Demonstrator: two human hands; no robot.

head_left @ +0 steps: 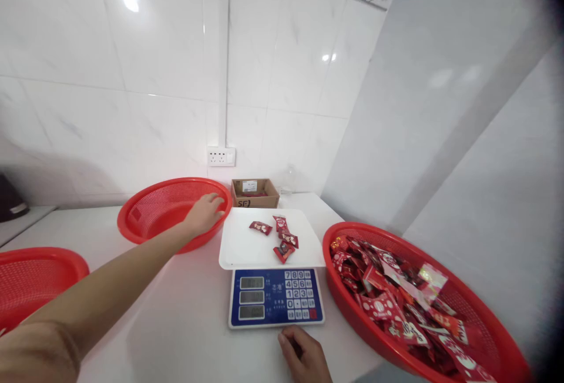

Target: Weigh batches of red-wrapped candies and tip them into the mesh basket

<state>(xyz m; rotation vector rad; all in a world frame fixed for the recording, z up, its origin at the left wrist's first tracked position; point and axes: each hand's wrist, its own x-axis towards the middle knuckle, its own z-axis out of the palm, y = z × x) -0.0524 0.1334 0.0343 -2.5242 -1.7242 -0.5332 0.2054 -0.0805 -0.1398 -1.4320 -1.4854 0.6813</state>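
Marbled white wall tiles [167, 30] stand behind a white bench [176, 312]. Four red-wrapped sweets [261, 228] lie on the pan of a blue-fronted scale [275, 298]; many more packets fill the red basket [352, 306] at right. The person's hands are well apart: the left hand [205, 214], fingers parted, reaches over another red basket [158, 201], while the right hand [304, 355] curls loosely just before the scale; whether its fingertips meet cannot be told.

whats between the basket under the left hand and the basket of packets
In the head view, the scale stands there, with red packets on its white tray.
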